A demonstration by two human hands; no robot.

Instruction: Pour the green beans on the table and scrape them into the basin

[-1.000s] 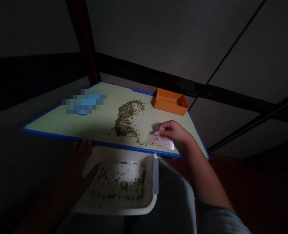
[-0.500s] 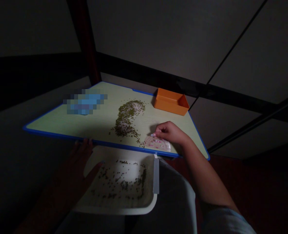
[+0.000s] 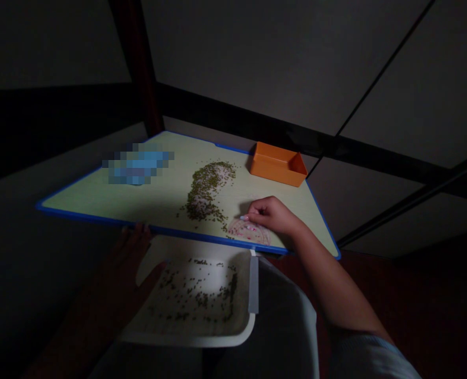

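My right hand point(image 3: 268, 213) is closed on a clear half-round protractor point(image 3: 252, 231) with pink marks, which lies on the board point(image 3: 296, 210) near its front edge. The protractor's left end touches scattered small green grains. A curved pile of green grains with some whitish ones point(image 3: 207, 189) covers the middle of the board. My left hand point(image 3: 138, 258) is in shadow, fingers spread, at the board's front edge and the left side of a white bin point(image 3: 243, 331). Loose grains lie inside the bin, which is below the board.
An orange open box point(image 3: 275, 171) stands at the board's back right corner. A blurred blue item point(image 3: 140, 168) lies at the back left. Dark walls rise behind the blue-edged board.
My right hand has moved slightly left along with the protractor, toward the stray grains. My left hand looks the same.
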